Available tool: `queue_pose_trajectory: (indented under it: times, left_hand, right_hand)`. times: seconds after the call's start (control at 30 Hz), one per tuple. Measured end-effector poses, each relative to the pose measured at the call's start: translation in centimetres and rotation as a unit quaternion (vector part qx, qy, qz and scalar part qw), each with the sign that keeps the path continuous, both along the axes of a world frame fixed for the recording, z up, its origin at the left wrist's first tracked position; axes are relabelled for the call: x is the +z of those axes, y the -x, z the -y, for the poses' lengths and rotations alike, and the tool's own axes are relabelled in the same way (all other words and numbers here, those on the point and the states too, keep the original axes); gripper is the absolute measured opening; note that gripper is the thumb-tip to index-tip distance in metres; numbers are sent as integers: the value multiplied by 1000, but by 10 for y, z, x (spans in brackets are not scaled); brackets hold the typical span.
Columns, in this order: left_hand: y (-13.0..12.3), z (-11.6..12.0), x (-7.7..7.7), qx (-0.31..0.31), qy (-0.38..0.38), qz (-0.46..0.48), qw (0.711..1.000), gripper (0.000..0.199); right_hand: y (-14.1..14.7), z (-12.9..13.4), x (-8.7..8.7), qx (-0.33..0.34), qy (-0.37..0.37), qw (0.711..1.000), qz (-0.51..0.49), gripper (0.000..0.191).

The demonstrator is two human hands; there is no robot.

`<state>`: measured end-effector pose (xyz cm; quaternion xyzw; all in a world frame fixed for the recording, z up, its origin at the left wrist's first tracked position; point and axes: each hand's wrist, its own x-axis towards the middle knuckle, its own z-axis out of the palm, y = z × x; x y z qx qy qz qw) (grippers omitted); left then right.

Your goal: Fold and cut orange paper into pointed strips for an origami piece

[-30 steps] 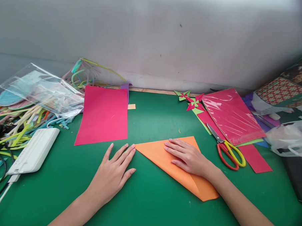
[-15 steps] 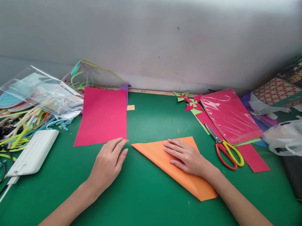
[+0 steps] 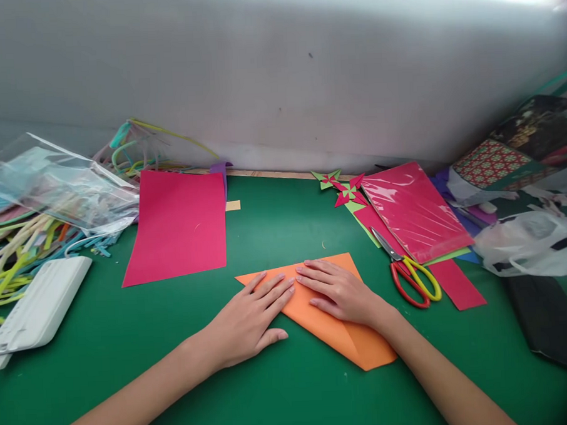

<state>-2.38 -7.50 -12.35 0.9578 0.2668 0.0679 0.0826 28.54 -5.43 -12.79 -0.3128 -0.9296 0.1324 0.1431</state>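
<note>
Plainly green tabletop (image 3: 263, 401), grey wall (image 3: 211, 71) behind.

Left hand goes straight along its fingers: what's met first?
Probably the right hand; it lies just ahead of the left hand, on the folded orange paper, though depth is unclear.

Both hands on the orange paper (image 3: 336, 337)! The left hand (image 3: 248, 323) lays its fingers across the narrow end, thumb out over the green table (image 3: 273, 398), and the right hand (image 3: 342, 294) lies flat on the broad part, fingertips almost meeting the left's. It's folded over, that sheet, one sharp tip poking out to the left. Beyond sits a big red sheet (image 3: 183, 229); over to the right, scissors (image 3: 401, 257), red and yellow handled, beside a shiny wrapped red pack (image 3: 417, 213). Two folded stars (image 3: 347, 192) there too, and fuzzy sticks (image 3: 24, 252) heaped far left!
</note>
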Motion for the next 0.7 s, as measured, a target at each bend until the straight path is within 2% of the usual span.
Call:
queue_pose_trajectory:
  times: [0.4, 0.57, 0.7]
  left_hand:
    - [24, 33, 15, -7, 19, -13, 1000, 83]
    - [21, 24, 27, -26, 33, 5, 999, 75]
    - [8, 11, 26, -2, 13, 20, 1000, 74]
  right_hand:
    - [0, -1, -2, 2, -2, 1000, -5, 58]
    - [1, 0, 0, -2, -3, 1000, -7, 58]
    - [2, 1, 1, 1, -5, 1000, -14, 59]
